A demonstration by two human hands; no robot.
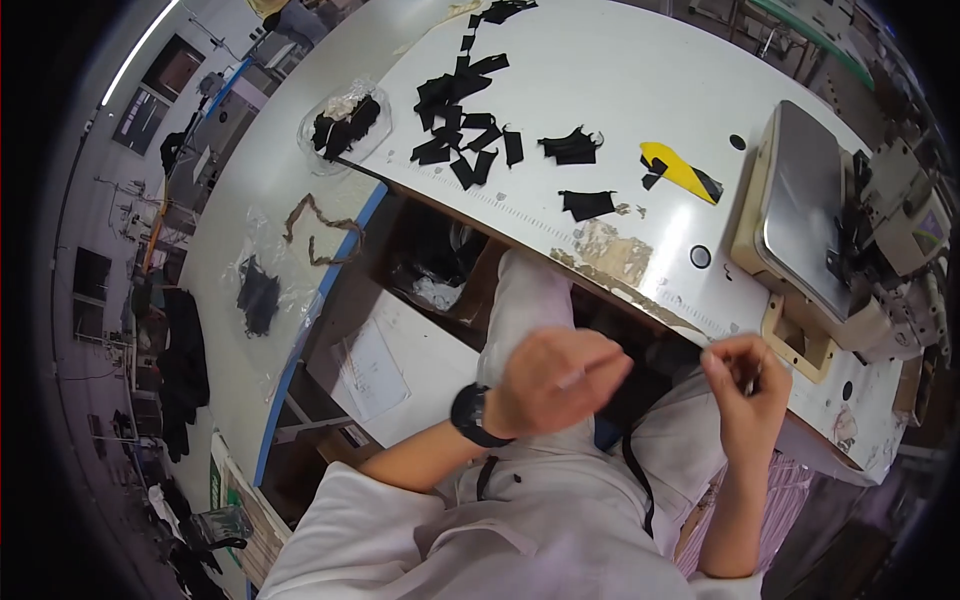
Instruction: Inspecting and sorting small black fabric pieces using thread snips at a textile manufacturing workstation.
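Note:
My left hand (pixel 560 382), with a black watch (pixel 474 415) on its wrist, is over my lap in front of the table's edge. Motion blurs it, but its fingers are drawn together; whatever lies in them does not show. My right hand (pixel 748 385) is farther right, close to the table edge, its fingers curled and thumb and forefinger pinched. Anything between them is too small to make out. Beyond my hands on the white table (pixel 600 90) lie a small black fabric piece (pixel 588 204), another black piece (pixel 570 147) and a loose heap of black pieces (pixel 450 105).
A sewing machine (pixel 905 215) with a grey-topped bed (pixel 805 215) stands at the right. Yellow-and-black tape (pixel 682 172) lies near it. A clear bag of black fabric (pixel 347 125) sits at the table's left corner. On the left side table are brown cord (pixel 322 235) and a dark cloth (pixel 258 297).

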